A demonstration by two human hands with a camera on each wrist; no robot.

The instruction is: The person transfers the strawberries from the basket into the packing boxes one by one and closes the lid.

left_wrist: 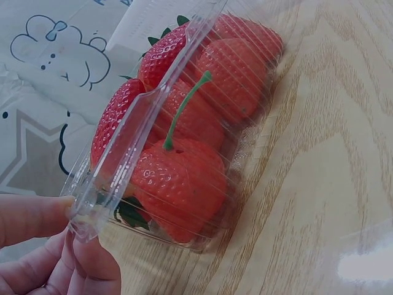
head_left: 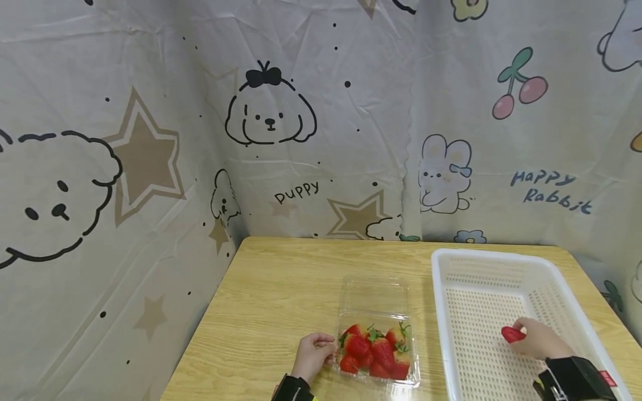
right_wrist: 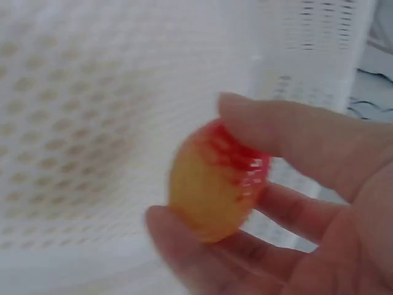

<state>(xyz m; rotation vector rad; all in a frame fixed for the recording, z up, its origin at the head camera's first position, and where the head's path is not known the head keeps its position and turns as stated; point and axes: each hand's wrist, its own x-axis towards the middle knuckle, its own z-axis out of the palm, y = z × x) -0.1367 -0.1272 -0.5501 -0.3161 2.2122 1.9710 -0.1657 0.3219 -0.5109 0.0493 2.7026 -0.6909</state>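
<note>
A clear plastic box with its lid folded back stands on the table, filled with several red strawberries. My left hand is at the box's left side; in the left wrist view its thumb and fingers pinch the rim's corner. One strawberry near that corner has a green stem. On the right, my right hand holds a single strawberry within the outline of the white basket. Up close, this strawberry is red and yellow, gripped between thumb and fingers. Its height above the basket floor is hard to tell.
The perforated white basket fills the right part of the wooden table, a short gap from the plastic box. A patterned cloth hangs behind the table and along its left side. A red tag is on the basket's right edge.
</note>
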